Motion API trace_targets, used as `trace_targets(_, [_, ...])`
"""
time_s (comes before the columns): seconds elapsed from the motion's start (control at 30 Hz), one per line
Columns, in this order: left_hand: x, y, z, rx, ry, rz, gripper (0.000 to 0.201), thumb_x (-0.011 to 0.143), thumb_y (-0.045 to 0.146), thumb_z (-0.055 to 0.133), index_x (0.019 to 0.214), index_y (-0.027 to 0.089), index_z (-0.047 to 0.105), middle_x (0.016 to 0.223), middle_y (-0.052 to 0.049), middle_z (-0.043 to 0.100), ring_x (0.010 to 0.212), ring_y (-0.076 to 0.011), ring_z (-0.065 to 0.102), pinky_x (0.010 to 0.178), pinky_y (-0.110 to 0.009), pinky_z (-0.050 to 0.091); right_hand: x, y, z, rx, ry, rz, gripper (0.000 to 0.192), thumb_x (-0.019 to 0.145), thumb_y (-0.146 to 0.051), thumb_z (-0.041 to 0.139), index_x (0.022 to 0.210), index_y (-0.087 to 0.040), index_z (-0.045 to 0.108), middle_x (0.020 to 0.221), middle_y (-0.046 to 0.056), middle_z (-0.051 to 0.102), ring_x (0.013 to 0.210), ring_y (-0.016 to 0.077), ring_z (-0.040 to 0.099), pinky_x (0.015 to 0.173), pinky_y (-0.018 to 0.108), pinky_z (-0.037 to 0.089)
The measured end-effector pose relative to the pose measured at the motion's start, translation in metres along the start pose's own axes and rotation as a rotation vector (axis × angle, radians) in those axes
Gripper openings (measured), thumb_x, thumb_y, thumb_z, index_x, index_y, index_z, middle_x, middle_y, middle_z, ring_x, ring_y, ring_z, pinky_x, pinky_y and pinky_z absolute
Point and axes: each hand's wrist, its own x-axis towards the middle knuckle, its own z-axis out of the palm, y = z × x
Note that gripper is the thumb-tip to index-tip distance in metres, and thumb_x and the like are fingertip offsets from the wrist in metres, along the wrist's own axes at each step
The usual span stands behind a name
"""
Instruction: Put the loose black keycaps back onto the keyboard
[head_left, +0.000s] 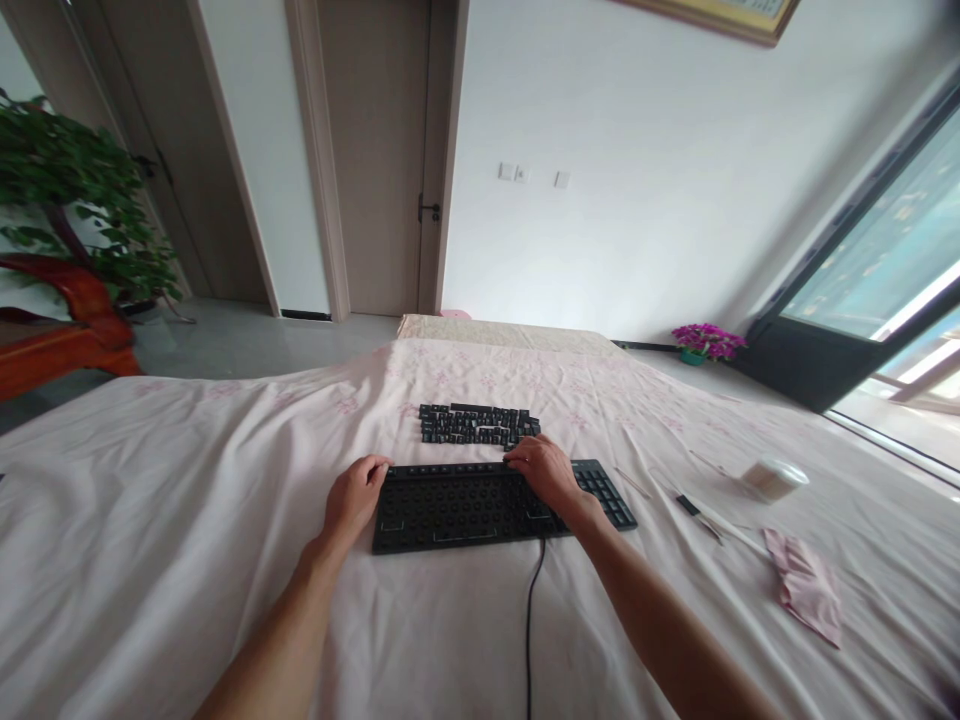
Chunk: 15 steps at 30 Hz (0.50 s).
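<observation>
A black keyboard (pixel 457 505) lies on the pale cloth, its main block stripped of keycaps, while the number pad at the right still has keys. My left hand (pixel 361 487) is closed at the keyboard's far left corner, thumb and fingers pinching the edge. Across the right part reaches my right hand (pixel 545 470), fingers bent and pressed together at the far edge; what they hold, if anything, is too small to name. Just beyond lie loose black keycaps (pixel 480 425) in rows, close to the right fingertips. A black cable (pixel 531 620) runs from the keyboard towards me.
To the right lie a thin stick (pixel 632 482), a small black-headed brush (pixel 688 506), a clear tub of cotton swabs (pixel 775 480) and a folded pink cloth (pixel 806 585). The bed-like surface is covered by a wrinkled floral sheet (pixel 247 470). A wooden chair (pixel 67 320) stands at left.
</observation>
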Motion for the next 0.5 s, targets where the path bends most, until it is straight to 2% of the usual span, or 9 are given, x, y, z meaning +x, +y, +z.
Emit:
trace_targets(0.33, [-0.0003, 0.0001, 0.0000, 0.000, 0.012, -0.005, 0.027, 0.087, 0.036, 0.045, 0.095, 0.026, 0.069, 0.104, 0.000, 0.073, 0.095, -0.0173, 0.066, 0.082, -0.024, 0.046, -0.0045, -0.0026, 0.0086, -0.051, -0.040, -0.006, 0.020, 0.092, -0.031, 0.055, 0.097, -0.030, 0.075, 0.092, 0.001, 0.068, 0.092, 0.0173, 0.052, 0.084, 0.026, 0.036])
trace_targets(0.5, [-0.0002, -0.0004, 0.0002, -0.003, 0.005, 0.005, 0.028, 0.088, 0.035, 0.044, 0.096, 0.026, 0.069, 0.105, -0.001, 0.073, 0.096, -0.0178, 0.065, 0.082, -0.025, 0.045, -0.0005, -0.0083, 0.0044, -0.137, -0.071, -0.050, 0.021, 0.092, -0.028, 0.054, 0.087, -0.026, 0.075, 0.090, 0.003, 0.066, 0.092, 0.0185, 0.050, 0.082, 0.027, 0.034])
